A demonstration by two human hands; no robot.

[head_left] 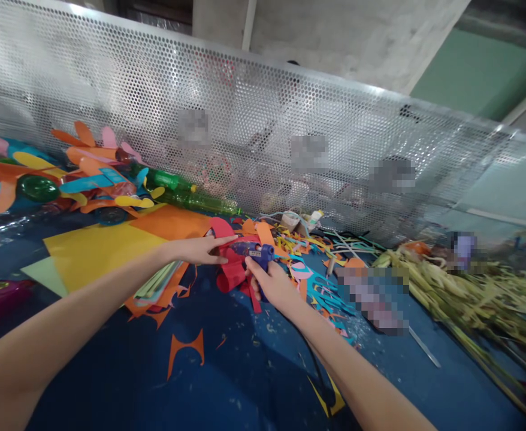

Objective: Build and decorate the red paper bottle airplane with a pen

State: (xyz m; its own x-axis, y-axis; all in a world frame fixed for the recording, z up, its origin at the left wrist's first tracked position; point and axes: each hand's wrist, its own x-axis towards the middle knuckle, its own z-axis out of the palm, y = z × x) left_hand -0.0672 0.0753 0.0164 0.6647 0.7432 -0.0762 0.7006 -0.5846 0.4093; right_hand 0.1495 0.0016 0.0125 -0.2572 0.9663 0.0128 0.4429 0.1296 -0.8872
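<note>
My right hand (274, 281) is wrapped round the grip of a blue glue gun (258, 254), whose nozzle points left over red paper (231, 276). A dark cord trails from it under my right forearm. From the left, my left hand (200, 248) reaches to the same red paper, with finger and thumb on either side of an edge of it. The paper has curled, rolled parts and lies on the blue table (236, 371). The gun partly covers the red paper, so its full shape is hidden.
Yellow sheets (105, 251) and orange sheets lie at the left, near green plastic bottles (200, 199) with paper petals. Blue paper scraps (326, 293) and dried husks (478, 287) spread on the right. A perforated metal panel (254, 137) stands behind; a pink object (2, 299) is far left.
</note>
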